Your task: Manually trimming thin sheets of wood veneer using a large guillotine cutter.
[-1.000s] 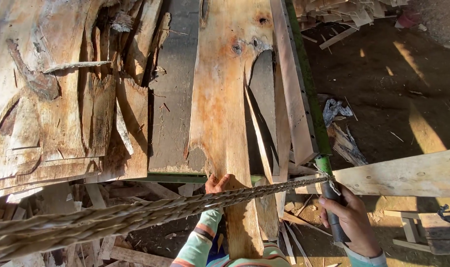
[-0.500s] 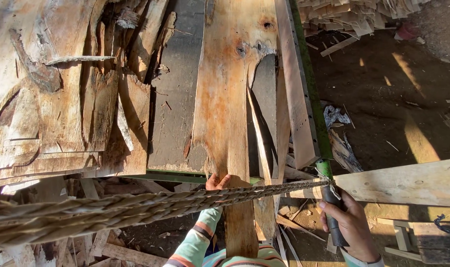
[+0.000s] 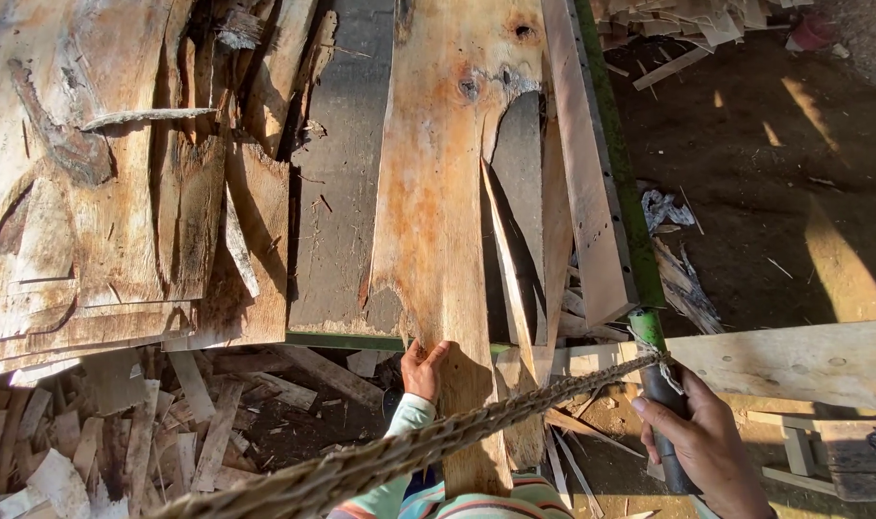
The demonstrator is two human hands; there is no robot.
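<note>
Your left hand (image 3: 423, 368) rests on the near end of the long plank (image 3: 448, 240), fingers curled over its edge, gripping it. The plank lies on the tabletop (image 3: 337, 240), among other rough boards. It looks stiff and rather heavy, with splintered edges, so I think it is better to hold it at the flat end, away from the cracked sliver (image 3: 505, 259). Your right hand (image 3: 702, 447) has its fingers wrapped around a dark pole (image 3: 661, 404), where a thick twisted rope (image 3: 438, 442) is tied
</note>
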